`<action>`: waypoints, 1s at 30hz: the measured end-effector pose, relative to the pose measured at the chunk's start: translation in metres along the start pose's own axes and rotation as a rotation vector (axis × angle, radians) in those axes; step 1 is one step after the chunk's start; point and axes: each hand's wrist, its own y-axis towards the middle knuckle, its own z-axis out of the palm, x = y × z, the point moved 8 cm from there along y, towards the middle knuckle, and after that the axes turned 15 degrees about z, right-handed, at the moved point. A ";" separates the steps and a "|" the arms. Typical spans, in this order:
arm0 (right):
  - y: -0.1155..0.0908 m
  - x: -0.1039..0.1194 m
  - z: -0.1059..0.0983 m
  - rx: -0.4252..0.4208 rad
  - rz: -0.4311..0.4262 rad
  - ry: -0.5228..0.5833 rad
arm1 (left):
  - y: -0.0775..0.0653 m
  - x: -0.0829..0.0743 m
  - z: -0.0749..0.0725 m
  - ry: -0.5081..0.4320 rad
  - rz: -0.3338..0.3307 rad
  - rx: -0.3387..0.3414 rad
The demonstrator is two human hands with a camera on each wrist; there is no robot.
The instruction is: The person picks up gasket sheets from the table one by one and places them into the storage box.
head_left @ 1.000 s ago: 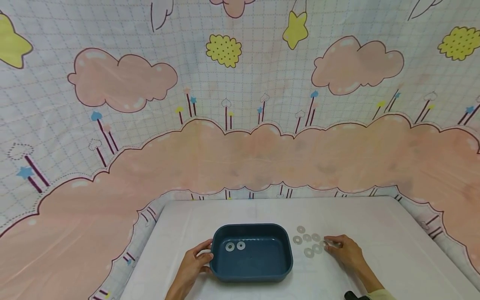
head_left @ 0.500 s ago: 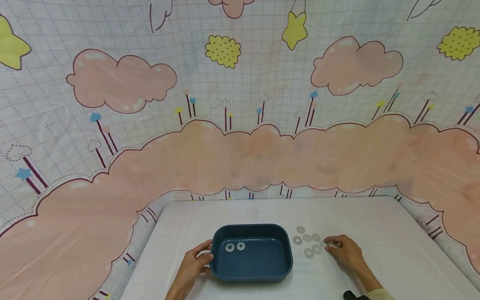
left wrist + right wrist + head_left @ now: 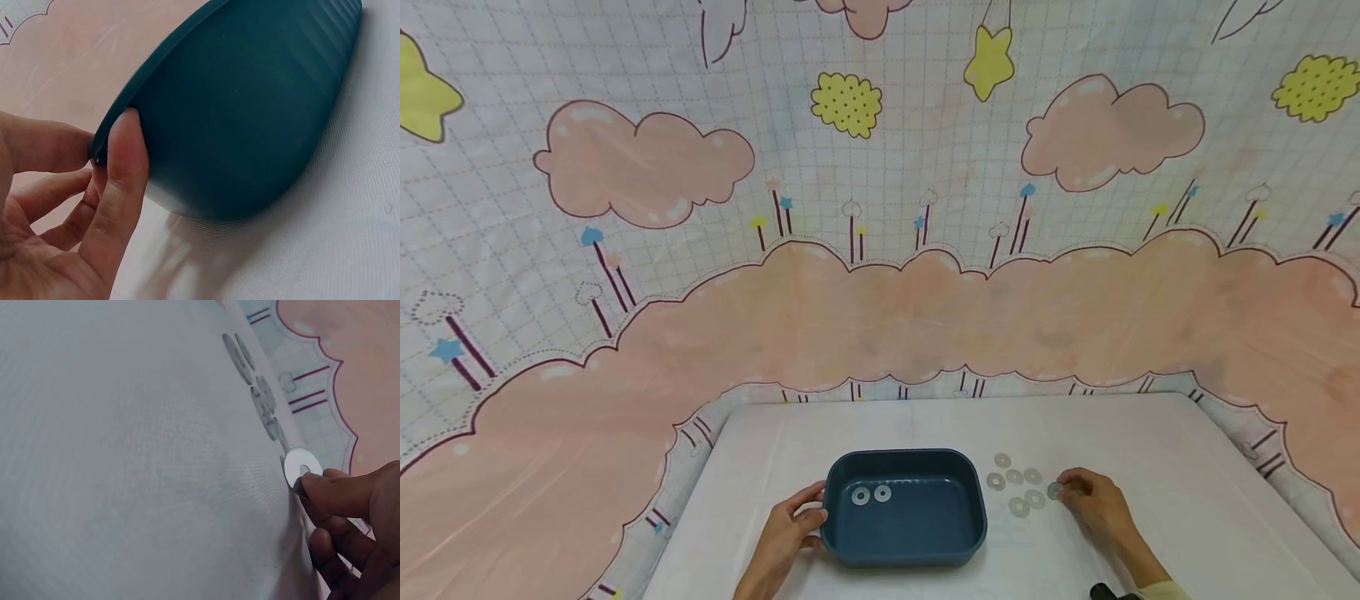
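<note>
My left hand [image 3: 784, 529] holds the left end of a dark blue rectangular basin [image 3: 917, 527], thumb and fingers pinching its rim, as the left wrist view also shows. Two flat metal washers [image 3: 867, 497] lie side by side on the basin's floor, toward the left. To the right of the basin, my right hand [image 3: 1099, 505] pinches another washer [image 3: 292, 465] between thumb and fingers. In the right wrist view this washer is tilted up, its face and hole showing, partly covered by the thumb. Several more washers [image 3: 1018, 507] lie loosely grouped between basin and right hand.
A white cloth covers the table [image 3: 820, 425]. Behind and around it hangs a printed curtain [image 3: 917, 325] with clouds and stars. Near the right wrist, a black object [image 3: 1105, 592] is partly cut off by the bottom edge of the head view.
My right hand has shifted slightly right, and the pinched washer now shows more fully, tilted up and apart from the group. The left hand and the basin have stayed in place.
</note>
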 end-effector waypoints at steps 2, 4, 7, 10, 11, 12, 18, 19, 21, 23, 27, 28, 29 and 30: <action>0.000 0.001 -0.002 -0.003 0.002 0.009 | 0.000 -0.001 0.000 -0.001 0.004 0.001; -0.001 0.002 -0.004 -0.014 0.004 0.011 | 0.001 -0.001 0.000 0.002 0.011 0.001; -0.002 0.002 -0.007 -0.035 0.016 0.024 | 0.001 -0.002 -0.001 0.003 0.020 -0.002; -0.005 0.003 -0.009 -0.029 0.044 0.065 | 0.000 -0.002 -0.001 0.004 0.019 -0.003; -0.006 0.003 -0.009 -0.018 0.055 0.090 | -0.001 -0.002 -0.001 0.003 0.018 -0.006; -0.007 0.004 -0.009 -0.003 0.065 0.116 | -0.001 -0.002 -0.001 0.004 0.016 -0.008; -0.015 0.017 -0.008 0.060 0.085 0.235 | -0.003 -0.002 -0.001 -0.001 0.009 -0.017; -0.017 0.019 -0.008 0.067 0.086 0.247 | -0.003 -0.001 -0.001 -0.002 0.009 -0.016; -0.020 0.025 -0.007 0.084 0.093 0.278 | -0.003 -0.001 -0.001 -0.002 0.010 -0.011; -0.023 0.032 -0.007 0.109 0.092 0.315 | -0.003 -0.002 -0.001 -0.003 0.012 -0.006; -0.029 0.049 -0.007 0.144 0.076 0.376 | -0.003 -0.002 -0.001 -0.005 0.013 0.001; -0.030 0.053 -0.006 0.149 0.071 0.383 | -0.003 -0.002 -0.001 -0.007 0.012 0.001; -0.031 0.056 -0.006 0.151 0.068 0.390 | -0.003 -0.002 -0.001 -0.006 0.013 0.003; -0.032 0.059 -0.006 0.153 0.065 0.393 | -0.003 -0.002 -0.001 -0.009 0.011 0.001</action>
